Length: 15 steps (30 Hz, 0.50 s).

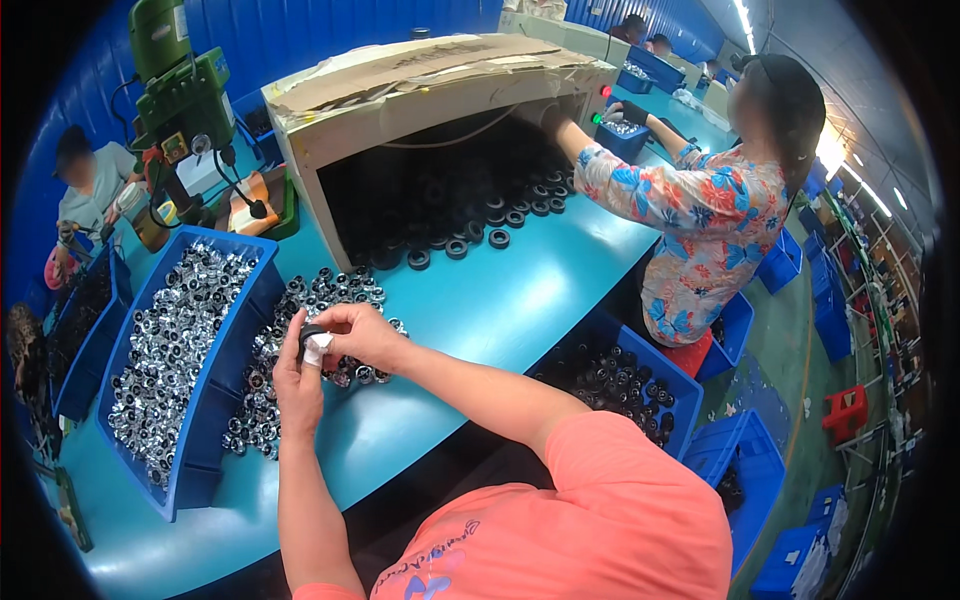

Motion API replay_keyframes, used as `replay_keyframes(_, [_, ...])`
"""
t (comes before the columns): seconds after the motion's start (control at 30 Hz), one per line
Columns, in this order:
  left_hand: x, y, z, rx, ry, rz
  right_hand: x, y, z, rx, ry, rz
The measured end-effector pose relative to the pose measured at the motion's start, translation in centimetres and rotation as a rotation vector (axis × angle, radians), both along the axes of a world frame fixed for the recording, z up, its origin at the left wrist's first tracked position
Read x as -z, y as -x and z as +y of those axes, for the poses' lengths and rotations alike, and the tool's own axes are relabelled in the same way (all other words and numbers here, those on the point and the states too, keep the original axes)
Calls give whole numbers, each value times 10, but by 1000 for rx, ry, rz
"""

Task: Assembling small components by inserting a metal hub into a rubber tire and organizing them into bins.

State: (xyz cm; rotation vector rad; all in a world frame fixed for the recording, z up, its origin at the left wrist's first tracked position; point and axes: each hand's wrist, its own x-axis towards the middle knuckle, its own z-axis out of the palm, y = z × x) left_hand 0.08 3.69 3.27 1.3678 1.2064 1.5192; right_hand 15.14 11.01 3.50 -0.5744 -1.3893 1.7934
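My left hand [296,385] is raised over the table, its fingers closed around a small black ring-shaped part [311,331]. My right hand [368,338] meets it from the right, thumb and fingers pinched at the same part. Something white, like tape or cloth, shows between the hands at a finger. Beneath and beside them lies a loose pile of shiny silver-and-black fittings [262,395]. Left of my hands, a long blue bin [195,455] is filled with similar fittings [180,350]. Whether a fitting sits inside the held ring is hidden by my fingers.
A cardboard-topped box housing [305,150] covers many black rings [457,248] on the turquoise table [520,285]. A green press machine [185,95] stands at the back left. A co-worker [690,210] reaches in at right. Blue bins [690,400] of black parts stand below the table edge.
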Motion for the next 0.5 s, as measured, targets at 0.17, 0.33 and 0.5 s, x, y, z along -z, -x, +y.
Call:
replay_keyframes(0.17, [-3,-3,-5,-2,30,112,-2,1,-4,47,-47,-54])
replay_keyframes(0.33, [2,-3,-2,-106,-82,366,1,4,-1,127,-137,-77])
replay_keyframes(0.5, [0,-14,-6,-202,-127,501,15,6,6,173,-128,-45])
